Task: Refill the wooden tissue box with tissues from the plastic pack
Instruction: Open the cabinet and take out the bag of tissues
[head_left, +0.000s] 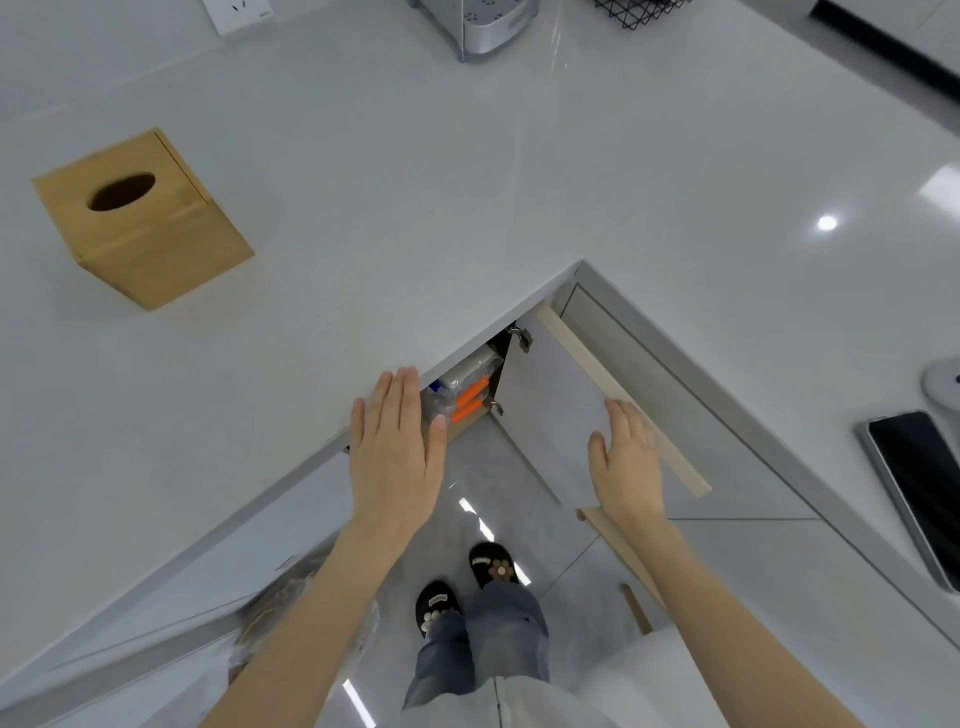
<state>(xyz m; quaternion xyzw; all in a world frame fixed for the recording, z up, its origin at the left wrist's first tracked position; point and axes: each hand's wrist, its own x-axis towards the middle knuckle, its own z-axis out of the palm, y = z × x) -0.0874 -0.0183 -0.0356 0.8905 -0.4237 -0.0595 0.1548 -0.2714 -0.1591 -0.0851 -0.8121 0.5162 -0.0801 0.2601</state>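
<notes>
Right hand on open cabinet door, left hand flat.

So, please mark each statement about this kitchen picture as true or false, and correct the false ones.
1. The wooden tissue box stands on the counter. True.
2. Tissue sticks out of its round hole. False: the hole is dark, no tissue shows.
3. The cabinet door is open. True.
4. The left hand holds the box. False: it is open and flat at the counter edge.
5. The phone lies beside the box. False: it is far right.
</notes>
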